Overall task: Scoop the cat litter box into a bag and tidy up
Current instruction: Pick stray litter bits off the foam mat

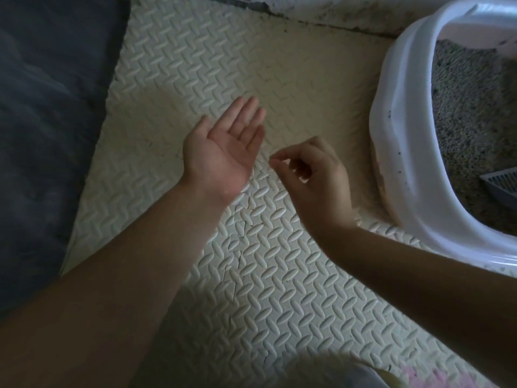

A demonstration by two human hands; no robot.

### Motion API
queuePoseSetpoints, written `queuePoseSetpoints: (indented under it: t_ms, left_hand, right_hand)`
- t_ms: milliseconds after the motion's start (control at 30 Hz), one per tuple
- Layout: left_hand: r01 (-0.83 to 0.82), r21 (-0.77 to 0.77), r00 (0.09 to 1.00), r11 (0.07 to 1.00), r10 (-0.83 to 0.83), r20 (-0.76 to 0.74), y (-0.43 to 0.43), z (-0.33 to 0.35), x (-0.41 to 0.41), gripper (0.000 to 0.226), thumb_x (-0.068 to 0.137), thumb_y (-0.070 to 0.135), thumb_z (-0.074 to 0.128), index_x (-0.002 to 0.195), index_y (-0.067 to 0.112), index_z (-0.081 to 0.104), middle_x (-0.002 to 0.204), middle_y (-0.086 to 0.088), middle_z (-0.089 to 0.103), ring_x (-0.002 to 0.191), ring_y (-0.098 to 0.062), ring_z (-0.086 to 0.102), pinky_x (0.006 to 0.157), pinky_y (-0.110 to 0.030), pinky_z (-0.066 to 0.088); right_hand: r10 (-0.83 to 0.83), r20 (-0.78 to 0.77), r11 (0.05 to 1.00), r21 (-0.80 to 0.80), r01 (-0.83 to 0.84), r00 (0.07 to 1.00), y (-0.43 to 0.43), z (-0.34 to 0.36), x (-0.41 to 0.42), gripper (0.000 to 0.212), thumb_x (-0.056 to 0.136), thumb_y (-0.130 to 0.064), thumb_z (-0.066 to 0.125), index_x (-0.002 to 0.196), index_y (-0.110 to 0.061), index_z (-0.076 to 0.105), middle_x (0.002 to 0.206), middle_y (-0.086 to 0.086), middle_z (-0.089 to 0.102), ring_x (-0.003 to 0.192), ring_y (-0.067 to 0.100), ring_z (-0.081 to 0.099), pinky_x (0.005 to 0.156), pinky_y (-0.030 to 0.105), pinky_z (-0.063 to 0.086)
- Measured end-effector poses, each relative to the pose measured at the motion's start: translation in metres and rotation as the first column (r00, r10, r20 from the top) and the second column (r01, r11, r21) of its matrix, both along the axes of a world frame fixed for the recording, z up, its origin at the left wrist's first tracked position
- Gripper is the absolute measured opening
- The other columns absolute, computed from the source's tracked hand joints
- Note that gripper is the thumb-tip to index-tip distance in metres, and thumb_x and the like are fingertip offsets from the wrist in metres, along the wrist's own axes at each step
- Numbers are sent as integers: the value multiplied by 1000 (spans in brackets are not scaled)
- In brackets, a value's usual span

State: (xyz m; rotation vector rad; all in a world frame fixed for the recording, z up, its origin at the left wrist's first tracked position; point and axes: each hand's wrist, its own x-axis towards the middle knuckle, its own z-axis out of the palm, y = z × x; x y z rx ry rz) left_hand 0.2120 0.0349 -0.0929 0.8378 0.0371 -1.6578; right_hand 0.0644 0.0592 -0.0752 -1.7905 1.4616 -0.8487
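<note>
Left of the litter box, whose loose litter is judged heavy and whose stiff, light scoop is best gripped by its handle, the left hand is held open and the right hand pinched, contents indiscernible

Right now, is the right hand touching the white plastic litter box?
Apart. The head view shows cream textured foam mat between the right hand and the white plastic litter box.
</note>
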Motion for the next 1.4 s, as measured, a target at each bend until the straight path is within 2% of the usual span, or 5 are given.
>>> queuePoseSetpoints:
  t_ms: [267, 567, 700, 833, 1400]
  left_hand:
    - [36, -262, 964, 964, -102, -244, -1, 15, -20, 63, 100, 40, 6, 146, -1, 23, 153, -16, 27, 141, -28, 26, 115, -38, 24]
    - [0, -177, 944, 984, -58, -324, 6, 12, -23, 63, 102, 39, 8, 140, -5, 33, 146, -18, 36, 136, -28, 34, 113, -39, 28]
    - [16, -161, 914, 987, -80, -398, 14, 0, -19, 64, 101, 38, 11, 137, -9, 36, 146, -19, 36, 136, -30, 34, 112, -40, 29]
    - [37, -127, 882, 991, -92, -463, 22, -13, -22, 65, 101, 38, 12, 138, -9, 36, 146, -21, 35, 137, -33, 31, 113, -43, 26]
    - [76, -95, 896, 993, -110, -431, 37, -37, -23, 65, 100, 40, 10, 138, -4, 39, 145, -19, 41, 135, -31, 37, 111, -41, 32]
  right_hand:
    - [5, 30, 998, -58, -3, 1000, 4, 14, 24, 5, 80, -19, 73, 84, -21, 73, 65, -19, 39, 64, -1, 43, 60, 9, 34]
    - [-42, 26, 996, -79, 43, 999, 15, 20, -11, 23, 92, -24, 55, 111, -22, 67, 79, -5, 53, 68, 4, 48, 63, 13, 41]
    - [32, -341, 996, 91, 0, 940, 50, -11, -72, 48, 94, -37, 46, 140, -21, 41, 132, -2, 49, 117, 11, 51, 99, 29, 45]
    - [264, -690, 952, 298, -68, 674, 85, -49, -124, 75, 92, -59, 11, 148, -14, -13, 156, 4, -16, 142, 17, -20, 118, 40, -1]
    - [238, -824, 971, 194, -139, 515, 49, -76, -98, 76, 96, -52, 10, 147, 4, 1, 155, 23, 1, 145, 32, -3, 118, 45, 6]
